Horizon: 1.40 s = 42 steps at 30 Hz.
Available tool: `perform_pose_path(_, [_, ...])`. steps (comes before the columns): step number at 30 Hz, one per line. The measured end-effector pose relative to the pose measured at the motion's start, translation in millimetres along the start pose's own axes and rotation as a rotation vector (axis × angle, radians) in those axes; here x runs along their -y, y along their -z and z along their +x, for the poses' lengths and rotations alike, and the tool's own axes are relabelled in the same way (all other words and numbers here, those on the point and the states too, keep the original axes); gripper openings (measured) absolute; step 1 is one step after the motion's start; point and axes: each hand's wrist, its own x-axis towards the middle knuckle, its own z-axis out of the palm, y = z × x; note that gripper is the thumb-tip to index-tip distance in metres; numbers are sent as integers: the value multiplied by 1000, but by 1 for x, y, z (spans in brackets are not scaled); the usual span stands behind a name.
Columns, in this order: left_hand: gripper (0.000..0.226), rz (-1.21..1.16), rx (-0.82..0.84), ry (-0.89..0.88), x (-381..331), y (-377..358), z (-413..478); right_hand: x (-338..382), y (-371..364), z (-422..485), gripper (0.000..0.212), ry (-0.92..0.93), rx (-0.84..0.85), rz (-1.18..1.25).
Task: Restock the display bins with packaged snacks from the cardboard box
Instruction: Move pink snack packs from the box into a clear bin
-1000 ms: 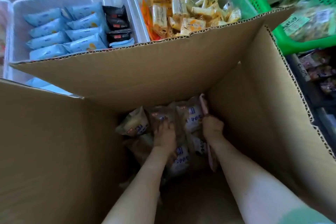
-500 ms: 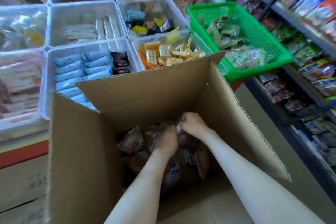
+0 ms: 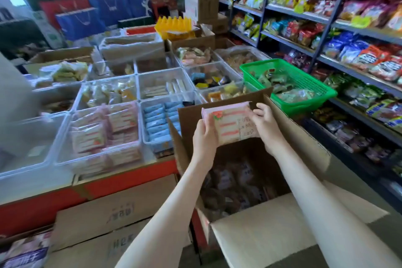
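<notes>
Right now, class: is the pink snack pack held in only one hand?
No: the left hand and right hand both grip the pink snack pack above the cardboard box.

We saw a pink pack with red stripes and a flower print, a brown box, a green mesh basket, pale blue packets in a clear bin, and a red bench edge.

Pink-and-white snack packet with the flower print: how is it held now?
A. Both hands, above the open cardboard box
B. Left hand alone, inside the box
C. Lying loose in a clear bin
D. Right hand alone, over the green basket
A: the left hand and the right hand grip opposite ends of the pink-and-white snack packet, raised above the open brown cardboard box.
</notes>
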Motion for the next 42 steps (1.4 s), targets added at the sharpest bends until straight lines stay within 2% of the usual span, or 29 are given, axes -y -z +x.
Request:
perform_pose_path(3, [45,-103,8,-63,-39,44,-14,26,-32,-22,24,-25,207,141])
perform_pose_path(6, [39,-151,12,-97,-58,96,-10,50,-70,-34,19,48,256,133])
perform_pose_path(10, [39,-175,-93,-90,-69,169,5,64,-135,-32,12,121,345,2])
perform_pose_path(12, [35,-213,-153,-80,-69,208,17,65,-178,-31,12,97,427,-29])
perform_pose_path(15, [38,-268,-225,-34,-62,267,41,64,-247,-32,23,-18,580,-35])
perform_pose_path(17, [40,-289,-215,-16,-55,303,58,58,-292,-33,29,-67,582,-5])
perform_pose_path(20, [45,-227,-143,34,-42,348,77,43,-346,-27,32,-22,458,-98])
perform_pose_path(22, [62,8,-234,21,-33,374,86,38,-367,-20,31,107,364,-289])
perform_pose_path(23, [66,221,-341,-41,-32,384,90,39,-373,-17,29,204,354,-455])
perform_pose_path(25, [50,742,-492,-314,-35,399,101,46,-385,-15,24,402,409,-871])
perform_pose_path(26, [43,970,-435,-515,-39,398,107,50,-392,-15,22,490,460,-1045])
perform_pose_path(27, [40,1152,-300,-664,-47,395,112,53,-399,-16,21,562,510,-1167])
perform_pose_path(28, [36,1260,-134,-709,-51,392,119,56,-406,-17,23,632,543,-1247])
perform_pose_path(30, [33,1374,72,-570,-54,386,133,63,-418,-16,24,746,554,-1322])
perform_pose_path(32, [30,1453,102,-520,-54,385,146,69,-423,-10,24,779,566,-1327])
perform_pose_path(34, [26,1430,102,-526,-56,387,156,70,-424,-3,26,782,614,-1278])
perform_pose_path(36, [24,1236,78,-445,-58,392,162,65,-420,5,28,691,598,-1068])
perform_pose_path(40, [24,675,-181,-166,-54,404,172,43,-404,29,44,165,375,-695])
perform_pose_path(42, [27,454,-250,-41,-48,405,182,30,-405,40,53,-85,386,-495])
